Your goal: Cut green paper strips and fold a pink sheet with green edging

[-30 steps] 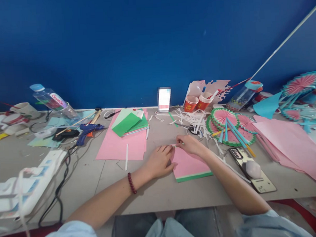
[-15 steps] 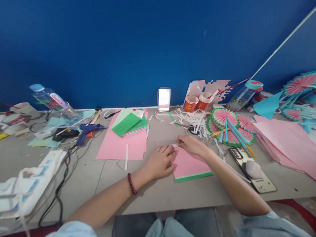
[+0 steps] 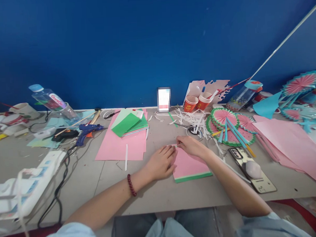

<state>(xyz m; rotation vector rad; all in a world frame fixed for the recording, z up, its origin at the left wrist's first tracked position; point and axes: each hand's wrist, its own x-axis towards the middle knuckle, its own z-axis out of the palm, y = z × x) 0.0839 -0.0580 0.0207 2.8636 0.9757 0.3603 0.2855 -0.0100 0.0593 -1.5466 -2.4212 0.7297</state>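
In front of me lies a pink sheet of paper [image 3: 190, 163] with a green strip [image 3: 193, 177] along its near edge. My left hand [image 3: 162, 162] rests on its left side, fingers stretched toward the far left corner. With curled fingers, my right hand [image 3: 191, 145] grips the sheet's far edge, where a bit of pale green shows. The right fingertips are partly hidden behind the hand, and its forearm passes over the sheet's right side.
Larger pink sheets [image 3: 120, 148] with green paper [image 3: 125, 124] lie at left, near a blue glue gun [image 3: 87, 132] and power strip [image 3: 41, 183]. Scissors [image 3: 194, 130], white paper scraps [image 3: 197, 116], watermelon-patterned paper fans [image 3: 224, 119] and a phone [image 3: 262, 183] lie at right.
My left fingers have shifted slightly toward the sheet's far edge and lie a little flatter. The right hand and the sheet stay almost where they were.
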